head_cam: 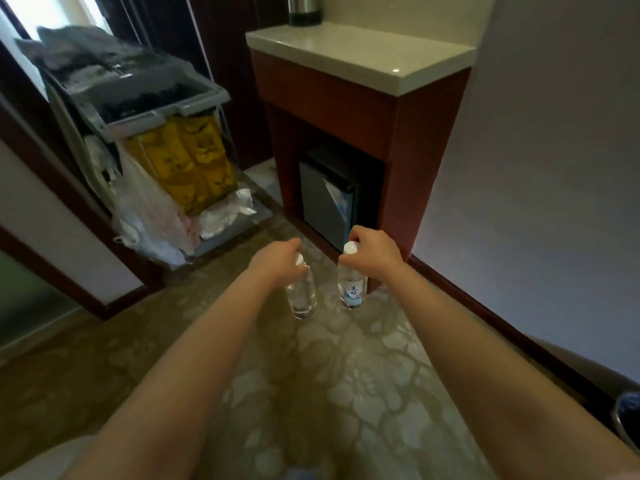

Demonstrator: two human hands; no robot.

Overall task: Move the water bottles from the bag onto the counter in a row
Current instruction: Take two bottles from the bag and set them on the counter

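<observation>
The left hand [280, 261] has its fingers curled round the neck of a clear plastic bottle [301, 296], just under the white cap, so the slim, smooth body hangs upright below the fist. The right hand [371, 253] grips a second, labelled bottle [352, 286] the same way, by the top; its white cap shows above the fingers, and a pale label with blue print wraps its lower half. The two bottles hang side by side, near each other but apart, both held in the air over a patterned carpet [346, 382] of beige blotches on brown.

Ahead stands the desk [360, 53], a reddish-brown wood cabinet under a thick, pale, glossy stone top with squared edges. At the top's far end sits a dark cylindrical vessel [304, 10] (cut off by the frame, so what it is cannot be told). In the open recess below is a small grey fridge [327, 199].

To the left stands a grey plastic cart [162, 109] carrying a yellow bag [187, 157], with crumpled, translucent white plastic bags [149, 216] slumped against its near side.
</observation>
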